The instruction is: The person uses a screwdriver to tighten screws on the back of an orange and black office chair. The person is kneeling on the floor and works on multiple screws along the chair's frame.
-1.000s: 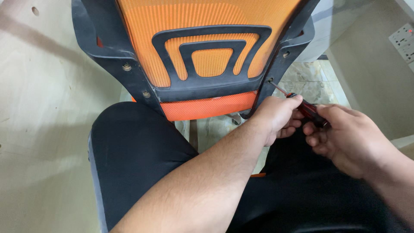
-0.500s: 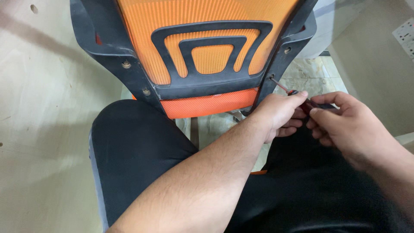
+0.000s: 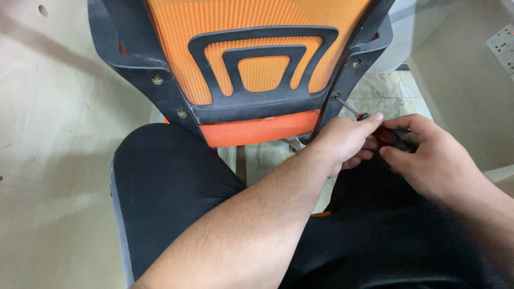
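Hands (image 3: 393, 147) both pinch our screwdriver (image 3: 375, 128), left (image 3: 345, 142) steadying the shaft so its tip sits in the screw hole (image 3: 337, 96) of the chair frame (image 3: 350, 64), right (image 3: 433, 158) gripping the handle.

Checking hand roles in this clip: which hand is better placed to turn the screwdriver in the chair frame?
Probably the right hand: its fingers wrap the screwdriver handle end. The left hand grips nearer the shaft, steadying the tip at the screw hole in the black chair frame.
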